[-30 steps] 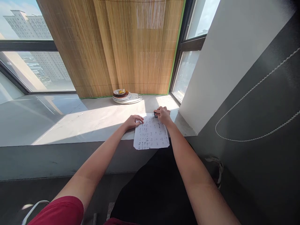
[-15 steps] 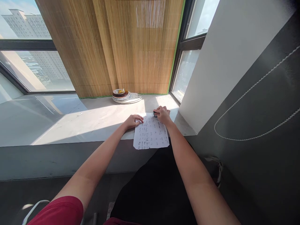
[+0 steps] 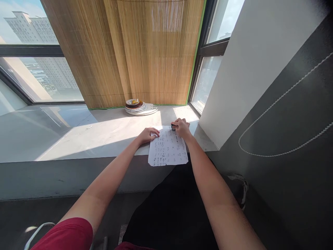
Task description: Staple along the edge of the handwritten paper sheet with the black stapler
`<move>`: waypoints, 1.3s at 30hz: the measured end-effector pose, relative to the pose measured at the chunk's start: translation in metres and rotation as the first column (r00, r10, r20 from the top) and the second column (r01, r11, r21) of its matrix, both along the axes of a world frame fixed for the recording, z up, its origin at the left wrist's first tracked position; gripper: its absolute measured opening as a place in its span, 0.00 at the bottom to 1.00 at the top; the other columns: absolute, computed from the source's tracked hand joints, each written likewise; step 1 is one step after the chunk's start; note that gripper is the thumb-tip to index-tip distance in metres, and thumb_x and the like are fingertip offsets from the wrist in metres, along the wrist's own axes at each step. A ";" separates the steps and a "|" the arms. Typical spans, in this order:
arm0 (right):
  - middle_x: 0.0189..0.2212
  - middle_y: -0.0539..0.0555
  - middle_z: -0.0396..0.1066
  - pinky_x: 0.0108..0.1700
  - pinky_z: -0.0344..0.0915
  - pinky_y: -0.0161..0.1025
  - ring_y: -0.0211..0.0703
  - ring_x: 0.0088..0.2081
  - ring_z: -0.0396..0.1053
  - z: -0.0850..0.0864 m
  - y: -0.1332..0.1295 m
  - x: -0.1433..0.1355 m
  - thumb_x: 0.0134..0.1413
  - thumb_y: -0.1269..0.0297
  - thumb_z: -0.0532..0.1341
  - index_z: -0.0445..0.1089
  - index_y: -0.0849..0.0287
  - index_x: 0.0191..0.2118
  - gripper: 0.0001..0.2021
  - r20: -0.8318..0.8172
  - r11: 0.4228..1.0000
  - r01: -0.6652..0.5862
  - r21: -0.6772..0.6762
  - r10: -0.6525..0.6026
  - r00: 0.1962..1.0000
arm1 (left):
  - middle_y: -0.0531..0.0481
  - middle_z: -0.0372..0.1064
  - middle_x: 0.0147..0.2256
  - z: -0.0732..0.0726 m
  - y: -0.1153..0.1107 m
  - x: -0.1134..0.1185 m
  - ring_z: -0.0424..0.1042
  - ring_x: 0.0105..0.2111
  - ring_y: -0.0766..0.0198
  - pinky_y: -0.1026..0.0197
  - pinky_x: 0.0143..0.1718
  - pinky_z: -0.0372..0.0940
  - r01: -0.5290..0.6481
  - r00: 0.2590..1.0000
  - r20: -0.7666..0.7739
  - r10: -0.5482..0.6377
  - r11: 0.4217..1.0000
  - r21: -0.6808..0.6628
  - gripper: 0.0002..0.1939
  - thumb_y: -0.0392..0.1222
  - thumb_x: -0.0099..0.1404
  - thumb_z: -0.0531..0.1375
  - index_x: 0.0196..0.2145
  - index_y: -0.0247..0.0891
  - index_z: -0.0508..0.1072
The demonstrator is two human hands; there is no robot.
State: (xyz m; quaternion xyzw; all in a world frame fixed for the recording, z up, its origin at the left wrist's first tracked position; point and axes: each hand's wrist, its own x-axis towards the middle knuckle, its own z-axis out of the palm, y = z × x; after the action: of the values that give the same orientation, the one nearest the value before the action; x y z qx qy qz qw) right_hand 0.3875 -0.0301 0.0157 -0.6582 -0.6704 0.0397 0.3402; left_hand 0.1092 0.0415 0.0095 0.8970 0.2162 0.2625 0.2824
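Note:
A white sheet of paper [image 3: 168, 150] with rows of small dark handwritten marks lies on the windowsill, its near end hanging over the front edge. Both near corners look clipped. My left hand [image 3: 148, 135] rests at the sheet's upper left with fingers loosely spread, the fingertips on the paper. At the far right of the sheet, my right hand [image 3: 182, 127] is closed around a small black object [image 3: 173, 126]. The fingers cover most of it, so its kind cannot be made out; it sits against the paper's far edge.
A stack of plates [image 3: 135, 107] stands behind the paper on the pale windowsill [image 3: 104, 135]. A bamboo blind [image 3: 145, 55] hangs behind it. To the right are a white wall [image 3: 229, 76] and a looping bead cord [image 3: 273, 156].
Hands, paper and the small black object keep almost the same places. The whole view has shifted very slightly.

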 end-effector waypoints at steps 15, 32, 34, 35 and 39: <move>0.51 0.59 0.75 0.62 0.54 0.57 0.58 0.58 0.63 0.000 0.001 -0.002 0.72 0.69 0.56 0.82 0.51 0.52 0.17 0.010 0.999 0.014 -0.028 -0.014 1.000 | 0.46 0.82 0.49 0.002 -0.001 0.000 0.79 0.48 0.54 0.58 0.38 0.71 0.009 1.000 -0.007 -0.009 1.000 0.011 0.18 0.26 0.58 0.59 0.37 0.42 0.87; 0.51 0.61 0.74 0.63 0.54 0.60 0.61 0.59 0.63 0.006 -0.003 -0.008 0.68 0.72 0.55 0.82 0.52 0.50 0.18 0.042 0.999 0.010 -0.053 -0.008 0.999 | 0.46 0.82 0.49 -0.001 0.001 0.000 0.78 0.47 0.54 0.59 0.38 0.71 0.009 1.000 -0.002 -0.009 1.000 0.015 0.19 0.27 0.58 0.59 0.37 0.42 0.87; 0.51 0.61 0.73 0.62 0.54 0.60 0.61 0.58 0.63 0.006 -0.002 -0.009 0.67 0.72 0.55 0.82 0.52 0.50 0.19 0.047 0.998 0.008 -0.065 -0.005 0.999 | 0.46 0.83 0.49 -0.001 0.001 0.000 0.78 0.49 0.54 0.58 0.40 0.72 0.006 1.000 -0.004 -0.006 1.000 0.021 0.19 0.27 0.58 0.59 0.37 0.42 0.87; 0.51 0.61 0.73 0.62 0.54 0.61 0.61 0.58 0.63 0.006 -0.002 -0.009 0.66 0.73 0.55 0.82 0.52 0.50 0.19 0.050 0.998 0.007 -0.070 -0.004 0.999 | 0.46 0.83 0.49 -0.001 0.001 0.000 0.78 0.49 0.53 0.57 0.42 0.72 0.002 1.000 -0.006 -0.002 1.000 0.023 0.19 0.26 0.58 0.59 0.37 0.42 0.87; 0.50 0.61 0.73 0.62 0.56 0.61 0.61 0.57 0.63 0.007 -0.004 -0.010 0.66 0.72 0.55 0.82 0.52 0.46 0.17 0.082 0.997 0.006 -0.081 0.000 0.997 | 0.47 0.83 0.48 0.000 0.000 0.001 0.78 0.49 0.53 0.56 0.45 0.73 -0.019 1.000 -0.004 0.020 0.999 0.039 0.19 0.25 0.57 0.59 0.36 0.42 0.87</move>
State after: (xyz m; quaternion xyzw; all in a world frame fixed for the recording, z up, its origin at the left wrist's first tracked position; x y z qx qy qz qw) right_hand 0.3771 -0.0340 0.0231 -0.6736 -0.6806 0.0395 0.2856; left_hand 0.1099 0.0413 0.0090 0.9006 0.2205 0.2675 0.2621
